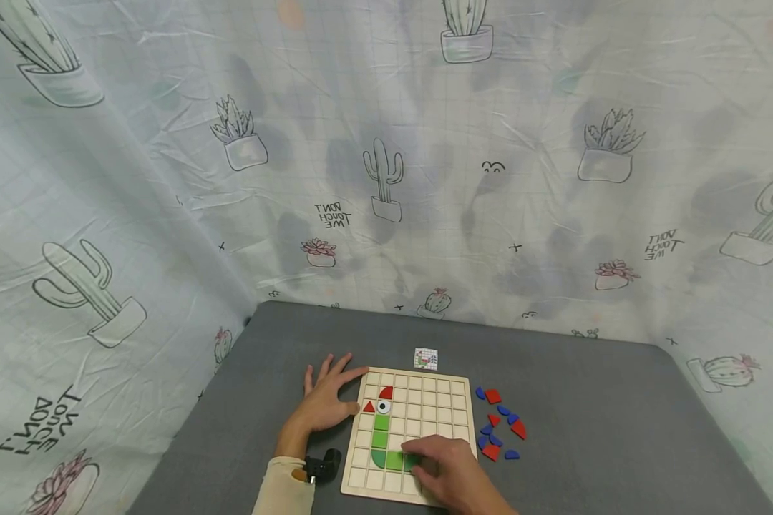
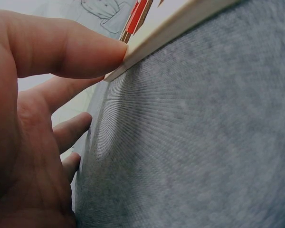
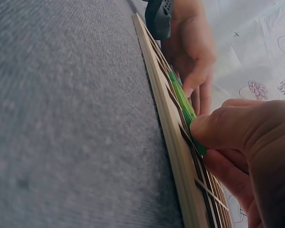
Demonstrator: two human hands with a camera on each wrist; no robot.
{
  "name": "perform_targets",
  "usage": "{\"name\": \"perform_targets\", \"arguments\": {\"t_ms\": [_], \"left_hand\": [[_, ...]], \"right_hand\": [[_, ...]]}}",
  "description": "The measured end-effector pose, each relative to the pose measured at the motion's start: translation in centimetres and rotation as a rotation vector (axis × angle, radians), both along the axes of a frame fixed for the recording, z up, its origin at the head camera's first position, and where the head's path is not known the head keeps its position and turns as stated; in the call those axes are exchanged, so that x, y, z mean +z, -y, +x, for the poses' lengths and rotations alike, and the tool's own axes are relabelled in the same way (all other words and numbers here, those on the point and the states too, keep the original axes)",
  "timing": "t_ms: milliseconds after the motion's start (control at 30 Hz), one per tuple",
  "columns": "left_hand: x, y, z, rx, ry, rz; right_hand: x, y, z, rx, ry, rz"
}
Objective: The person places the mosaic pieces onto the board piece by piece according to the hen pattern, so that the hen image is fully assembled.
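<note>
A wooden grid board [image 1: 430,400] lies on the grey table. My left hand [image 1: 324,402] rests at its left edge, fingers spread, with the thumb tip [image 2: 116,53] against the board's side and the index finger at the upper left corner. Over the lower part of the board, my right hand [image 1: 454,472] pinches a dark green tile [image 3: 200,148] between thumb and fingers; they partly cover it. That tile is at the right end of a row, beside a light green square [image 1: 394,460] and a dark green quarter-circle [image 1: 378,458]. Two light green squares [image 1: 381,430] stand above these.
Further up the board sit a round eye tile [image 1: 383,406], a red triangle [image 1: 369,406] and a red quarter-circle [image 1: 386,393]. Several loose red and blue pieces [image 1: 518,429] lie right of the board. A small pattern card [image 1: 426,358] lies behind it. Printed curtains [image 1: 425,214] surround the table.
</note>
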State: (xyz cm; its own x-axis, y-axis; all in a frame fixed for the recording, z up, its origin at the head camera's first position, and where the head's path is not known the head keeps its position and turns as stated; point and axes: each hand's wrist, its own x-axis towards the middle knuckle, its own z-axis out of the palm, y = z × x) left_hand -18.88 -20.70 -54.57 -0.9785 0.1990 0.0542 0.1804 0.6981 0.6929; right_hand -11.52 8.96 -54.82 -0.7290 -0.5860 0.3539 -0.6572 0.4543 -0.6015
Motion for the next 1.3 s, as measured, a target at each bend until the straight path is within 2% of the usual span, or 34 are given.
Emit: {"name": "perform_targets", "arguments": {"t_ms": [600,733,833,967,1133,1300], "left_hand": [[0.1,0.0,0.0,-0.003,0.006,0.004],[0.1,0.0,0.0,-0.001,0.006,0.001],[0.1,0.0,0.1,0.001,0.008,0.001],[0.1,0.0,0.2,0.003,0.011,0.003],[0.1,0.0,0.1,0.004,0.010,0.004],[0.1,-0.1,0.1,0.007,0.010,-0.002]], "right_hand": [[0.0,0.0,-0.3,0.000,0.034,0.011],[-0.1,-0.2,-0.3,0.004,0.006,-0.013],[-0.2,-0.8,-0.3,-0.009,0.030,-0.055],[0.0,-2.4,-0.4,-0.097,0.066,-0.080],[0.0,-5.5,-0.8,-0.252,-0.057,-0.092],[0.1,-8.7,-0.9,-0.416,-0.111,-0.102]]}}
